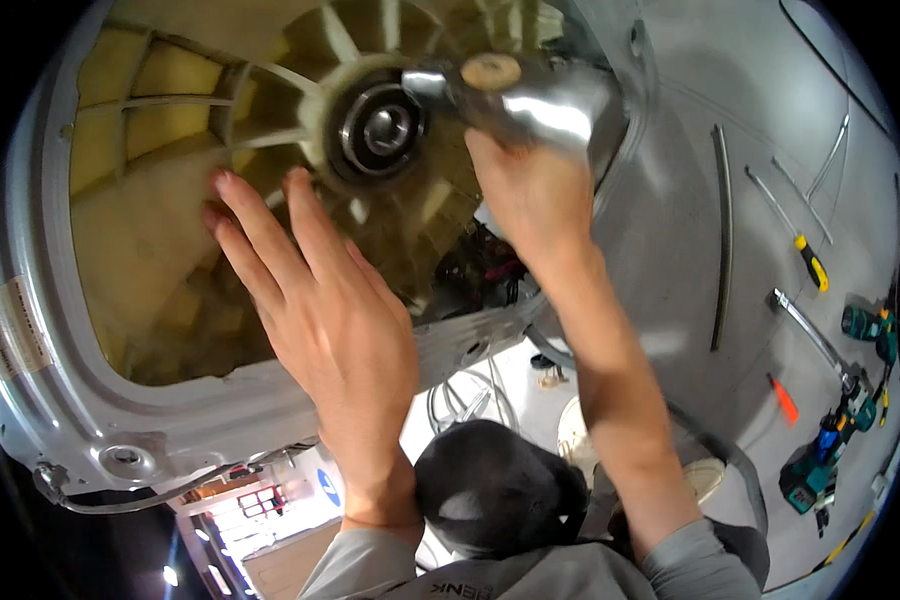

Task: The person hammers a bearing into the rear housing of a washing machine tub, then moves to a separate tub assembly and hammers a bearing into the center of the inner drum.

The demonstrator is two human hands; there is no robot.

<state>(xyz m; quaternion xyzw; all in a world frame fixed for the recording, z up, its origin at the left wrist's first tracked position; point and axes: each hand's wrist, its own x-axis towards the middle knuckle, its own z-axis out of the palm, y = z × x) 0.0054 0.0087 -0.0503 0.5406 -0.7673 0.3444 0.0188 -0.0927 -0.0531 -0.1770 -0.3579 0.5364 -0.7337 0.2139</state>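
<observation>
My right hand (535, 195) grips a blurred metal hammer (540, 105), its shiny head beside the round bearing (380, 130) in the middle of a ribbed, yellowish plastic drum (140, 270). A wooden disc, apparently the handle's end, shows on the head. My left hand (325, 320) lies with fingers spread over the drum, left of and below the bearing; whether every fingertip touches it I cannot tell. A silver metal housing (30, 320) surrounds the drum. Dark parts (470, 260), too shadowed to make out, lie below the bearing, near my right wrist.
On the grey floor at right lie a long metal strip (720, 240), a yellow-handled screwdriver (810, 260), a wrench (810, 330), an orange-handled tool (782, 400) and teal power drills (800, 475). A hose (725, 455) curves at lower right. A dark rounded shape (490, 480) is below my arms.
</observation>
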